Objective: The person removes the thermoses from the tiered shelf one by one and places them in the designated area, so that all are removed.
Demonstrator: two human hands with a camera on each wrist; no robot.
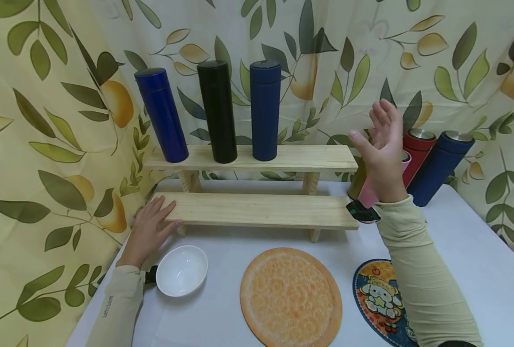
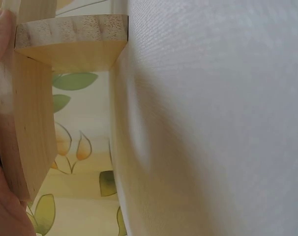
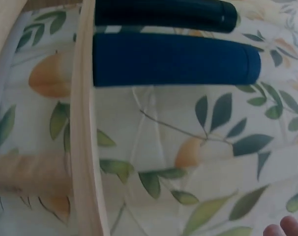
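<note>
My left hand rests on the left end of the lower plank of a two-step wooden shelf, its fingers spread over the wood. In the left wrist view, fingertips show at the plank's edge. Raised beside the shelf's right end, my right hand has its fingers extended and holds nothing. On the upper plank stand a bright blue thermos bottle, a black thermos bottle and a dark blue thermos bottle. The right wrist view shows the dark blue one beside the black one.
Behind the right arm stand a red bottle, a blue bottle, a partly hidden pink bottle and an olive one. In front lie a white bowl, a round tan mat and a cartoon mat. Patterned curtains hang behind.
</note>
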